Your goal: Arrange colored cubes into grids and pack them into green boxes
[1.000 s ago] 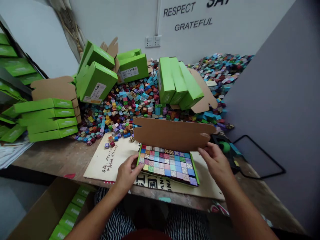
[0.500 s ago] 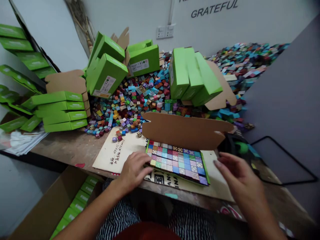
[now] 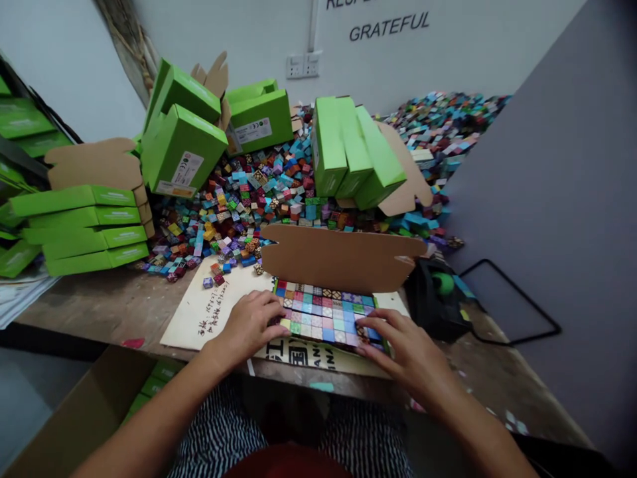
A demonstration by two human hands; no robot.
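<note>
An open green-edged box (image 3: 326,318) lies on a cream paper sheet (image 3: 213,312), packed with a grid of small patterned cubes in many colours. Its brown cardboard lid (image 3: 343,257) stands up along the far side. My left hand (image 3: 246,323) rests at the box's left edge, fingers on the nearest cubes. My right hand (image 3: 401,342) lies over the near right corner, its spread fingers on the cubes. Neither hand lifts the box. Several loose cubes (image 3: 213,280) sit on the paper near the heap's edge.
A large heap of loose cubes (image 3: 249,212) covers the wooden table (image 3: 119,312) behind the box, with green boxes (image 3: 182,149) tumbled on it. Flat green boxes (image 3: 84,229) stack at left. A black device with a green knob (image 3: 438,292) sits at right. A brown carton (image 3: 74,415) stands below the table.
My right hand has come in from the box's right side and down onto its near right corner. My left hand has moved onto the left edge. The view has shifted slightly.
</note>
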